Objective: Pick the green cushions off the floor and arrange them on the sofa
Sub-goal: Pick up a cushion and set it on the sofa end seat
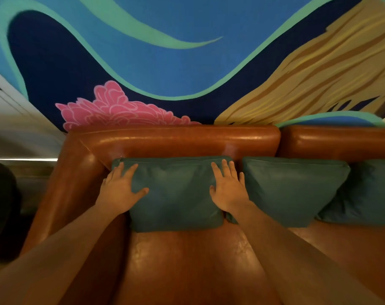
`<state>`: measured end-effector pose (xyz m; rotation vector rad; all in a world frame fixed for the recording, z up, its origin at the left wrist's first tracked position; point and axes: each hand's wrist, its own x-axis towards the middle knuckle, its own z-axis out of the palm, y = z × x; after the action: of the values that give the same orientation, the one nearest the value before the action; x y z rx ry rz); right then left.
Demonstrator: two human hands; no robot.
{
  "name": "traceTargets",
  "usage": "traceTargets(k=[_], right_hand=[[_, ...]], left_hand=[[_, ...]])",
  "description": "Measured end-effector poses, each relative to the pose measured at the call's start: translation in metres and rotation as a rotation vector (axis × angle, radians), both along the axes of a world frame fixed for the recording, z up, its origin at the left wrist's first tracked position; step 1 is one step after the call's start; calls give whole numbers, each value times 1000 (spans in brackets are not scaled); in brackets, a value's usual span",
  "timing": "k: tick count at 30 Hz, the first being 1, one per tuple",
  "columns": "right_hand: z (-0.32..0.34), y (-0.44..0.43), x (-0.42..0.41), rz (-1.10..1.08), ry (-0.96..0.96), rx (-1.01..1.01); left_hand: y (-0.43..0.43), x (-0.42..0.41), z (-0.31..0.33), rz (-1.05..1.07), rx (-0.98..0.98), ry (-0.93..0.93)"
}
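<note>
Both the left hand (120, 187) and right hand (227, 186) lie flat, fingers spread, on a green cushion (176, 194) propped against the sofa (178, 142) back, gripping nothing.

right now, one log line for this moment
left hand flat on left cushion | right hand flat on it | cushion against sofa backrest

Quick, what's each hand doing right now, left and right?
Left hand: open, fingers spread, palm flat on the leftmost green leather cushion, gripping nothing.
Right hand: open, flat on the same cushion's right side.
</note>
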<state>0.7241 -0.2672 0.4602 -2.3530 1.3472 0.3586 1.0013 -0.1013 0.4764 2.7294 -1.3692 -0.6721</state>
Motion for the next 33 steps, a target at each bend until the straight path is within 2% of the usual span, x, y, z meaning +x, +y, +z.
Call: traceTargets(k=[6, 18, 33], right_hand=[[44, 42, -8, -51, -43, -38], [103, 120, -39, -69, -146, -91], [140, 104, -153, 121, -199, -82]], left_hand=[[39, -17, 47, -33, -70, -15], [109, -74, 118, -67, -90, -37], [138, -223, 150, 123, -140, -106]])
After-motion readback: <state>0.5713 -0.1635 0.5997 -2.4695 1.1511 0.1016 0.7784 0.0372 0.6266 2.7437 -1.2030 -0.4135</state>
